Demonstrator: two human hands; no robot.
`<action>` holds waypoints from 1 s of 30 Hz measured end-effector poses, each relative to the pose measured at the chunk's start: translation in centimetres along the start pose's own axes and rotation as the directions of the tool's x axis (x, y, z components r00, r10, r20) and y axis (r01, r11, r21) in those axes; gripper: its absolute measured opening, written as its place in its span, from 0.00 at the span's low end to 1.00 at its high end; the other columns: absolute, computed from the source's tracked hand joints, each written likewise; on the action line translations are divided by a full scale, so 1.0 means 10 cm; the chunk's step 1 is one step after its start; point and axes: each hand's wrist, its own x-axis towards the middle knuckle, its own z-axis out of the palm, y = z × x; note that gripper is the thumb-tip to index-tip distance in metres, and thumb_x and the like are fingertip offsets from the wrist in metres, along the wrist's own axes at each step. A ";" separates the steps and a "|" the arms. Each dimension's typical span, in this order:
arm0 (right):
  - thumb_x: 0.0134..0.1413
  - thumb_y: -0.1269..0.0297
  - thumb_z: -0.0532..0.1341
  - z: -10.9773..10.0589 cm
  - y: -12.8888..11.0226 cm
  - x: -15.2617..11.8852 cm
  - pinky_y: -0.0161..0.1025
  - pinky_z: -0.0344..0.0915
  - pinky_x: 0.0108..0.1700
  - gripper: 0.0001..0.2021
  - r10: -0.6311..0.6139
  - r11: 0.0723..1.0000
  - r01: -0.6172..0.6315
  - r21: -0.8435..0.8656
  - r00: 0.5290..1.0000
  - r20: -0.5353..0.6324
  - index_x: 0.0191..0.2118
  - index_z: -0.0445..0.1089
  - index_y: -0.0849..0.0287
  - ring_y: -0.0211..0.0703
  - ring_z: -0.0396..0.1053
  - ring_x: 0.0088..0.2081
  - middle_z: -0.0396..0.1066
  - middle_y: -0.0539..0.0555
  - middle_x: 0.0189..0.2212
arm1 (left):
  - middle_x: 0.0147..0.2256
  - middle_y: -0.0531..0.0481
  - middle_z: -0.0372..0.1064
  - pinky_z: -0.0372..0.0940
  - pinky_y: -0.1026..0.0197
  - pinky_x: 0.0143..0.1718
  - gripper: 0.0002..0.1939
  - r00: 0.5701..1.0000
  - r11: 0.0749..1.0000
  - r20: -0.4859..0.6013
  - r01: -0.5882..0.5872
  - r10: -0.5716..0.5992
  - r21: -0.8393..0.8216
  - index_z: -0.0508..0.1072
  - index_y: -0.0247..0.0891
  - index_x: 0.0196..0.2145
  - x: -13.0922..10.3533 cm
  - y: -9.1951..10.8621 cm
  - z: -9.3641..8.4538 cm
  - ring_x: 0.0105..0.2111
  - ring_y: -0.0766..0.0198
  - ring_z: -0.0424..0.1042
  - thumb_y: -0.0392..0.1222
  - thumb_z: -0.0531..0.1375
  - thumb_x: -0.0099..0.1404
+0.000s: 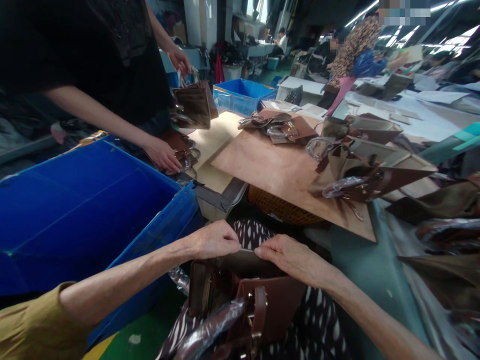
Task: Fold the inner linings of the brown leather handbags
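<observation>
Both our hands, left (221, 240) and right (281, 252), pinch the top edge of a brown leather handbag (275, 305), lower centre of frame; slack fingertips could let it slide off the black-and-white patterned lap (322, 320). Big blue plastic bin (150, 235), left.

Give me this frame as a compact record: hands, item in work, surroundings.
left hand: pinching the handbag's upper edge
right hand: pinching the same edge, to the right
item: brown handbag on the lap, handle in clear plastic
board: several other handbags on it
left side: large blue bin
co-worker's raised hand: holding another handbag
</observation>
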 end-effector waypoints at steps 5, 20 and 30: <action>0.57 0.61 0.51 0.02 0.00 0.02 0.33 0.50 0.28 0.16 -0.154 0.971 0.135 -0.198 0.985 -0.082 0.20 0.63 0.60 0.33 0.56 0.23 0.59 0.46 0.17 | 0.17 0.57 0.49 0.45 0.69 0.19 0.14 0.997 0.997 -0.026 -0.075 0.076 0.034 0.66 0.34 0.19 -0.03 0.06 0.00 0.19 0.72 0.50 0.42 0.50 0.57; 0.55 0.67 0.51 0.12 -0.18 0.17 0.31 0.52 0.29 0.13 -0.281 0.950 0.273 -0.148 0.959 -0.034 0.25 0.69 0.59 0.35 0.61 0.25 0.66 0.48 0.21 | 0.18 0.57 0.52 0.48 0.70 0.21 0.16 0.992 0.994 -0.062 -0.105 0.107 0.039 0.67 0.33 0.20 -0.12 0.11 -0.01 0.20 0.72 0.51 0.41 0.49 0.61; 0.56 0.62 0.51 0.13 -0.24 0.15 0.32 0.50 0.28 0.16 -0.176 0.968 0.160 -0.195 0.982 -0.068 0.20 0.65 0.59 0.36 0.60 0.25 0.63 0.48 0.19 | 0.19 0.56 0.58 0.50 0.70 0.19 0.15 0.996 0.970 0.073 0.060 -0.045 -0.234 0.74 0.33 0.30 -0.26 -0.18 -0.19 0.19 0.72 0.54 0.48 0.54 0.57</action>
